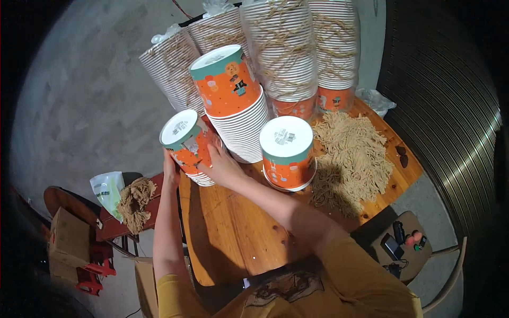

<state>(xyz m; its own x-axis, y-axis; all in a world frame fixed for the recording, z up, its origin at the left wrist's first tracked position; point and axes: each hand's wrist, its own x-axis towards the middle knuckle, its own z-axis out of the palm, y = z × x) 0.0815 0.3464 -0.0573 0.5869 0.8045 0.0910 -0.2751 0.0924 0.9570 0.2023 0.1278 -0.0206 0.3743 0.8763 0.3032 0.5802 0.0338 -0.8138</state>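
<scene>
An orange and teal paper bucket, bottom up and tilted, sits over several white rims of a short nested stack at the table's left edge. My left hand is closed against its left side, while my right hand grips its right side with the thumb toward me. Just behind rises a tall stack of nested upside-down buckets, topped by an orange one. To the right of my right forearm stands another upside-down bucket with a white base.
Tall plastic-wrapped bucket stacks with beige cords line the back. A heap of beige cords covers the right of the wooden table. A bench at left bears more cords and a white-green bag. A chair stands right.
</scene>
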